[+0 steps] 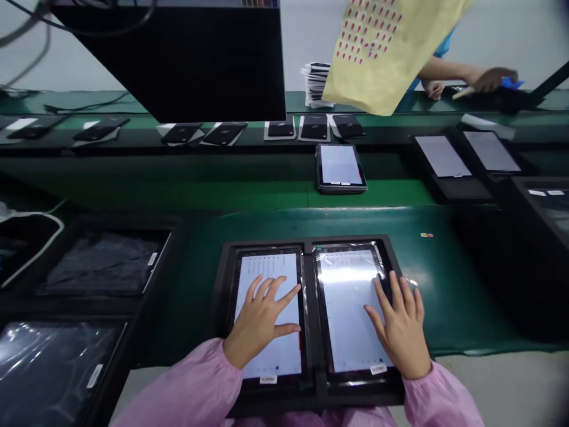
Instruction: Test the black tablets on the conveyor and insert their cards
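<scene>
Resting flat, fingers spread, the left hand (pixel 262 317) lies on the lit left tablet (pixel 269 314); the right hand (pixel 400 329) lies likewise, fingers apart, on the right tablet (pixel 349 308), gripping nothing. Both tablets sit side by side in a black tray (pixel 309 332), divided by its centre rib, at the near edge of the green mat (pixel 435 284). Open mat shows right of the tray. Another lit tablet (pixel 340 168) sits on the belt beyond. A co-worker's hand (pixel 489 78) works at far right.
</scene>
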Demonstrator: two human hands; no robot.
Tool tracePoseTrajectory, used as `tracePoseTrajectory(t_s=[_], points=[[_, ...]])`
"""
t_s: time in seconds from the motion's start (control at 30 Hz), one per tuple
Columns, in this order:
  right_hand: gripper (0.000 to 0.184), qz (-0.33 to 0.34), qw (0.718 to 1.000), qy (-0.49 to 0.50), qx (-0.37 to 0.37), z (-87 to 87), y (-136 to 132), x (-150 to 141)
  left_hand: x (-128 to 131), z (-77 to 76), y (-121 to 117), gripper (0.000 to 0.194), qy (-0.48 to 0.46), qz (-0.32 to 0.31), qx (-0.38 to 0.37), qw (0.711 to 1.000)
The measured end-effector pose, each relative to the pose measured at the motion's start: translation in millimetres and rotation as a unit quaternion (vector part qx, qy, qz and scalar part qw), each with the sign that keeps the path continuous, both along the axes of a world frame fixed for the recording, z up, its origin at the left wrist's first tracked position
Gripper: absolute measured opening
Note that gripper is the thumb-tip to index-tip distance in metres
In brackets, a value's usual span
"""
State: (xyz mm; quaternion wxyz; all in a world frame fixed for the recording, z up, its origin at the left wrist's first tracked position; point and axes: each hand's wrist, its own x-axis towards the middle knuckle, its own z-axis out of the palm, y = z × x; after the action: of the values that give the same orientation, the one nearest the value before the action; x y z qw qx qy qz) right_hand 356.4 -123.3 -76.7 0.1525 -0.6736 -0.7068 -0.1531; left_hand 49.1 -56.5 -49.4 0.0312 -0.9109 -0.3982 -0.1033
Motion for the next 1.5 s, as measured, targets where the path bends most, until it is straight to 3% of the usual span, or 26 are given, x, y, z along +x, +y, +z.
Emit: tracePoseTrajectory(t_s=[0.27, 0.4, 0.5, 0.63, 0.8, 1.0, 1.13, 1.27, 1.37, 1.5], points=[[0.067, 0.022, 1.0, 0.002, -0.02, -0.6, -3.7, -0.8, -8.1, -3.8, -11.2, 0.065, 0.0, 0.018, 0.017, 1.0], [0.054, 0.036, 0.999, 0.008, -0.012, 5.7, 1.4, 9.8, -7.4, -0.1, -1.5, 0.058, -0.026, -0.006, 0.002, 1.0], [0.04, 0.045, 0.999, 0.017, -0.003, 16.6, 20.4, 23.7, -13.5, 7.6, 26.7, 0.056, -0.03, 0.044, 0.018, 0.998], [0.037, 0.072, 0.997, 0.03, 0.0, 28.9, 68.7, 41.7, -23.1, 17.7, 69.5, 0.059, 0.0, 0.134, 0.0, 0.991], [0.041, 0.143, 0.988, 0.015, -0.047, 29.0, 120.0, 42.4, -28.7, 17.6, 85.3, 0.056, -0.004, 0.133, -0.072, 0.988], [0.042, 0.16, 0.986, 0.007, -0.056, 23.7, 128.0, 31.8, -35.7, 20.2, 92.8, 0.04, -0.05, 0.109, -0.139, 0.983], [0.04, 0.161, 0.983, 0.046, -0.078, 20.0, 125.8, 31.5, -41.1, 38.7, 102.1, 0.029, -0.068, 0.077, -0.182, 0.978], [0.043, 0.151, 0.982, 0.069, -0.085, 24.8, 122.8, 34.0, -44.5, 72.8, 102.7, 0.024, -0.124, 0.046, -0.284, 0.95], [0.044, 0.14, 0.982, 0.103, -0.08, 42.6, 115.4, 37.2, -44.1, 105.8, 97.7, 0.019, -0.15, 0.01, -0.34, 0.929], [0.044, 0.149, 0.978, 0.137, -0.053, 69.3, 105.3, 39.7, -39.8, 144.2, 89.0, 0.018, -0.148, -0.059, -0.353, 0.922]])
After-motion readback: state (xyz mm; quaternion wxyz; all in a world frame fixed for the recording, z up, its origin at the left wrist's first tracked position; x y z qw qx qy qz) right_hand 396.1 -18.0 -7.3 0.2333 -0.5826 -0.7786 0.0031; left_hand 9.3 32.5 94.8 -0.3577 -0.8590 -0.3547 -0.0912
